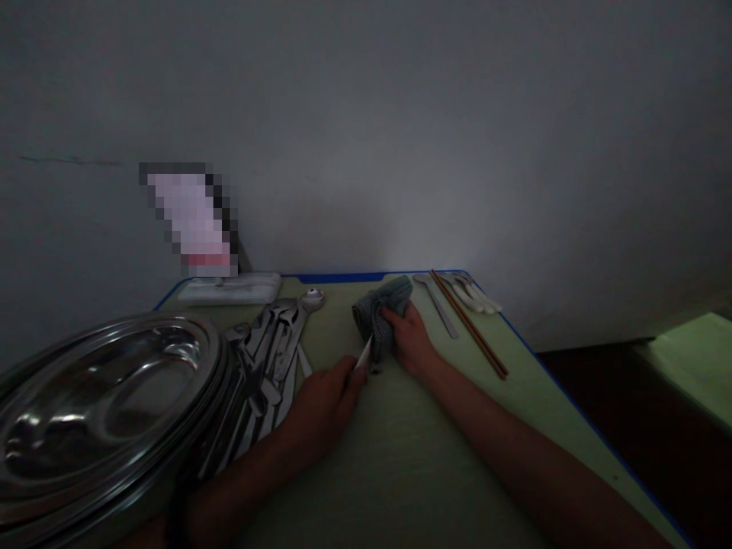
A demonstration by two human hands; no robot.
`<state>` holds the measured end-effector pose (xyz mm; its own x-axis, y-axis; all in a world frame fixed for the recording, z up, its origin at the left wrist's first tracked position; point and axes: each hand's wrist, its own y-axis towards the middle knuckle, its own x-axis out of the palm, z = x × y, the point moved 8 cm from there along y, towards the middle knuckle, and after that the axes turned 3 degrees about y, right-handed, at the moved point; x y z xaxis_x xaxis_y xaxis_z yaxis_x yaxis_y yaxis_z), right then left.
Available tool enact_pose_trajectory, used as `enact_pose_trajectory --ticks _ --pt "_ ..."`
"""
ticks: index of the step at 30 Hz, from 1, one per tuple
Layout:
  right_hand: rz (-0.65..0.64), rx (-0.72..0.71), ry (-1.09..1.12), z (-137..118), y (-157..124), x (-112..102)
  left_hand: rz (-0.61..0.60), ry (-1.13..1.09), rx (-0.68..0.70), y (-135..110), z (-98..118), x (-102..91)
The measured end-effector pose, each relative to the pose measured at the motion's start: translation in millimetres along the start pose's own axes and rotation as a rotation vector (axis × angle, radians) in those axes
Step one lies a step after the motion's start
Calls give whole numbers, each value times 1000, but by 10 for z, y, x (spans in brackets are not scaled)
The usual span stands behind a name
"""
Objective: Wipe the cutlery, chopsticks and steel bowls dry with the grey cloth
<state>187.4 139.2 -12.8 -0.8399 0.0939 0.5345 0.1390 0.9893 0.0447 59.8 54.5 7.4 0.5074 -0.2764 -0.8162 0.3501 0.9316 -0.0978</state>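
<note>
My left hand (327, 396) pinches the pale end of a thin utensil (364, 355). The utensil's other end goes into a grey-green cloth (374, 316) with a checked part, so its kind is hidden. Closed round the cloth from the right is my right hand (412, 337), its thumb pressed on top. Both hands are just above the middle of the pale green table (389, 465). Left of my left hand lies a heap of metal cutlery (277, 347), with spoons among it. To the right of the cloth, a metal spoon (444, 314) lies beside a pair of brown chopsticks (469, 325).
A stack of shiny oval metal plates (137, 400) fills the near left. Behind it, a blurred-out screen (191, 217) stands by a white marbled base (252, 288). Several white-handled utensils (472, 300) lie at the far right corner. A grey wall (366, 137) rises behind the blue-edged table.
</note>
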Motion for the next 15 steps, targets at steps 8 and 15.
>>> enact_pose_trajectory --ticks 8,15 --pt "79 22 -87 -2 -23 -48 12 -39 32 5 29 -2" --pt "-84 182 10 17 -81 132 20 -52 -9 21 -23 -7"
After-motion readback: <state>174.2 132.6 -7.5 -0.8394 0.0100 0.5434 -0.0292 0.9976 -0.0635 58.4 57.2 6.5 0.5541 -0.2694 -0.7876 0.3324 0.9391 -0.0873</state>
